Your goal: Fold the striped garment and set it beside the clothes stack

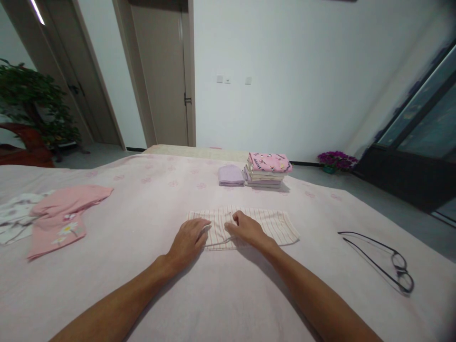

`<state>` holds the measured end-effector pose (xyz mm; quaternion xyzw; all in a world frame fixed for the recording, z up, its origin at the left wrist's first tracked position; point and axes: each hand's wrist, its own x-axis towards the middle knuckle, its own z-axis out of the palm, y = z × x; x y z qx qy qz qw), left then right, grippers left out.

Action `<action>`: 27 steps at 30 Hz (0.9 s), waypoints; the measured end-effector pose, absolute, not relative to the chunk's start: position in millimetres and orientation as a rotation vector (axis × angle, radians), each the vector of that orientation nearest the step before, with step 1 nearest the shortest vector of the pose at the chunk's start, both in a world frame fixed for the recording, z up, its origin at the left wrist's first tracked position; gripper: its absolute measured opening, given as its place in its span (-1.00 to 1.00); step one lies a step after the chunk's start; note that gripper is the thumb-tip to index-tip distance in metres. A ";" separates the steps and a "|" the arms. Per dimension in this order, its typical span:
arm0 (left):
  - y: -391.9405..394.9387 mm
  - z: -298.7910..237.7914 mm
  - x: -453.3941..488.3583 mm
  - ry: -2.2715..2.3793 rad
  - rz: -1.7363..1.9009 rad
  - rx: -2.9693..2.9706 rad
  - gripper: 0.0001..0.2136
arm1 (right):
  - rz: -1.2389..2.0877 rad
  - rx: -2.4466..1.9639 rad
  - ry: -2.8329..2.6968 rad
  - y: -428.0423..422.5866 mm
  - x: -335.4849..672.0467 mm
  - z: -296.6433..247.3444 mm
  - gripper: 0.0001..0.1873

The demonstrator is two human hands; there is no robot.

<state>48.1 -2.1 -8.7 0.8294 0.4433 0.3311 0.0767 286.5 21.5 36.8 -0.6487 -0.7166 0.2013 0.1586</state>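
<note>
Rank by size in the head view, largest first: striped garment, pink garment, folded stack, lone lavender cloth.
1. Striped garment and pink garment: too close to rank; left hand and right hand cover part of the former.
2. Folded stack.
3. Lone lavender cloth.

Cloth garment [275, 225] (matt, creased), fabric bedspread [221, 304]

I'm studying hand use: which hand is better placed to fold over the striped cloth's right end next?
Probably the right hand: it is at the middle of the striped cloth, nearer that end. The left hand is toward the opposite end and would likely have to reach past it.
</note>
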 end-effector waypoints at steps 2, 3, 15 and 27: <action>-2.5 -7.3 48.7 1.307 1.045 2.448 -0.70 | 0.600 -1.850 -1.987 21.6 276.5 34.0 -0.65; -2.8 -6.4 48.9 1.297 1.069 2.431 -0.70 | 0.616 -1.824 -1.953 21.5 272.2 31.7 -0.63; -5.2 5.1 44.2 1.329 1.391 2.381 -0.65 | 0.956 -1.249 -1.350 17.8 287.5 59.6 -0.55; -2.3 -8.9 49.5 1.041 1.018 2.704 -0.47 | 0.766 -1.283 -1.220 7.1 370.2 75.4 -0.52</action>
